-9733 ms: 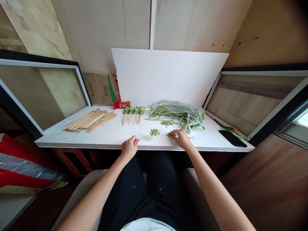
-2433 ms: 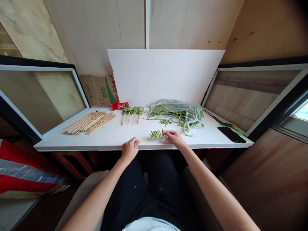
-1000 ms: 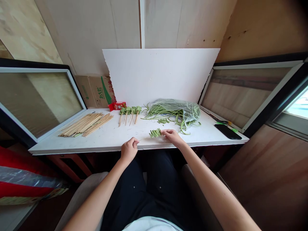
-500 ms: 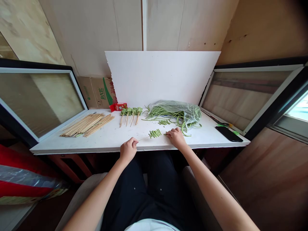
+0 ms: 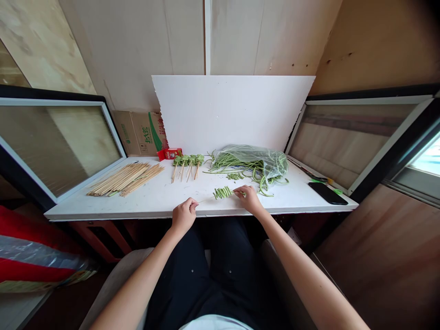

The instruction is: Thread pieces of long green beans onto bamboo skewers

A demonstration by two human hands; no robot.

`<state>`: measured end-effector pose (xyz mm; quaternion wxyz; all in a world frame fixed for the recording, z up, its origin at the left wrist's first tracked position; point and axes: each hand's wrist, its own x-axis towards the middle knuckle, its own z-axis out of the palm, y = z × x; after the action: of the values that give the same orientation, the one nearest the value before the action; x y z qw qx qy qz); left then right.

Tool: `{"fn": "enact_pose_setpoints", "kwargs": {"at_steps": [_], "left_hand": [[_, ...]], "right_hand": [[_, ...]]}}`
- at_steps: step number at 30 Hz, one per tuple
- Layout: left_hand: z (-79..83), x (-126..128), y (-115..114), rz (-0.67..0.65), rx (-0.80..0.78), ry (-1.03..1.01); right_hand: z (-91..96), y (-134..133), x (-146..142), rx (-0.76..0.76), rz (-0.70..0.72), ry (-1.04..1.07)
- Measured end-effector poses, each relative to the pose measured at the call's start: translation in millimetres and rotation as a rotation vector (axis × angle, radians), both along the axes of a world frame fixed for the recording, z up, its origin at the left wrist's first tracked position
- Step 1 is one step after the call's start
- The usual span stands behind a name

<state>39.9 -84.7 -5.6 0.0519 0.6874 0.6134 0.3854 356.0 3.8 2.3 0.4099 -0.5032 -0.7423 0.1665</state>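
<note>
Beans (image 5: 240,161) fill the plastic bag (image 5: 264,158) (some spilling out).

– How is the light?

– Soft daylight, bright and even on the white table (image 5: 154,195). It seems to come from the right of the table, where a pale strip of window (image 5: 428,158) is blown out.

– Shadows or glare?

– Below the table it is dim; the glass panel (image 5: 51,142) left of it shows a dull reflection.

– Sharpness?

– Crisp around the table, but straight lines bow strongly far from it, and the top right corner darkens.
</note>
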Motion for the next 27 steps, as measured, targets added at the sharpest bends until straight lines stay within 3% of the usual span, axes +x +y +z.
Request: {"fn": "enact_pose_setpoints", "kwargs": {"at_steps": [5, 11, 27], "left_hand": [[0.3, -1, 0, -0.005, 0.014, 0.004], [-2.4, -1, 1, -0.007, 0.030, 0.010], [-3.8, -1, 2, -0.002, 0.003, -0.013]], "right_hand": [[-1.2, 0, -9, -0.180, 0.068, 0.310], [4.4, -7, -10, -0.318, 0.099, 0.514], [9.5, -11, -11, -0.383, 0.120, 0.600]]}}
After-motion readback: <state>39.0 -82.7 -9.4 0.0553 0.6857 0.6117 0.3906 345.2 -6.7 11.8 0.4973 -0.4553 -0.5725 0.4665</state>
